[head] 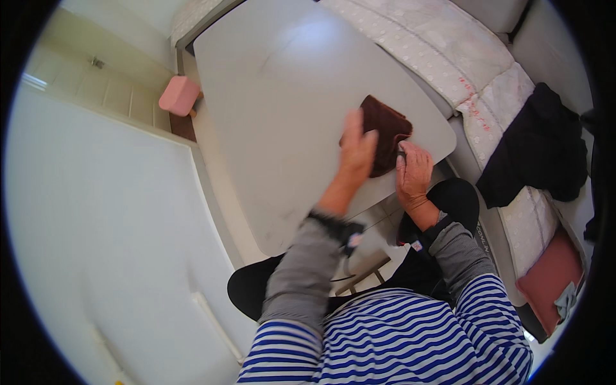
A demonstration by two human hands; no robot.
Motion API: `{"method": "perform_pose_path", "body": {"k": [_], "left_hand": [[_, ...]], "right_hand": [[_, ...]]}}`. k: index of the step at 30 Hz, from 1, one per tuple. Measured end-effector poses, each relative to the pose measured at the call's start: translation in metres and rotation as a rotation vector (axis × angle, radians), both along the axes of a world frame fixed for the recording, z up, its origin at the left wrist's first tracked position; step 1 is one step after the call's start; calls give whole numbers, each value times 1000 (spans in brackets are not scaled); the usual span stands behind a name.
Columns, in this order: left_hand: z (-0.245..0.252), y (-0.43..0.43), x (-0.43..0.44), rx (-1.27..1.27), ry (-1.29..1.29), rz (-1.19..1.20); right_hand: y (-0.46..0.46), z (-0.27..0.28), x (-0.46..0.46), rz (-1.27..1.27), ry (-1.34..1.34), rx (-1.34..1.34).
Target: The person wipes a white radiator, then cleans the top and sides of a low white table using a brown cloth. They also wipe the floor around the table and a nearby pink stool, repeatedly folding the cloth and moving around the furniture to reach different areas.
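A dark brown cloth (387, 127), folded into a rough square with raised edges, lies near the right front part of the grey table (269, 159). My left hand (357, 147) is blurred at the cloth's left side, thumb apart from the fingers. Nothing shows in its grasp, and whether it touches the cloth is unclear. At the cloth's lower right edge, my right hand (416, 169) pinches a dark bit of it between thumb and fingers. The fingers hide part of that edge.
A sofa with a pale quilted cover (481, 53) runs along the right side. On it lie a black garment (534, 149) and a dusky red cushion (551, 279). A pink stool or bin (180, 96) stands beyond the table's left edge. A white surface (110, 207) fills the left.
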State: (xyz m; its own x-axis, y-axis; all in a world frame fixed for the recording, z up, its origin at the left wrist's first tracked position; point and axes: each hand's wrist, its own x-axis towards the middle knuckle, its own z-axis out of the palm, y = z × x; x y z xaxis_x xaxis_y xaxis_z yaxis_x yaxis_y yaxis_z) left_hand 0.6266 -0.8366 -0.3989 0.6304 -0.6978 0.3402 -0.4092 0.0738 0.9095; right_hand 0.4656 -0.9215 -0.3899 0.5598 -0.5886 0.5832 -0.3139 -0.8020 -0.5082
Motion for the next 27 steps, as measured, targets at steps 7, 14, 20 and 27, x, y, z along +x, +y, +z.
{"method": "perform_pose_path", "body": {"k": [7,14,20,27], "left_hand": [[28,264,22,444,-273,681],[-11,302,-3,715,-149,824],[-11,300,2,774,-160,863],[-11,293,-6,785,-54,939]], "right_hand": [[-12,25,52,140,141,-91],[133,-3,90,556,299,-81],[123,-7,86,701,215,-155],[-92,1,59,215,252,-329]]}}
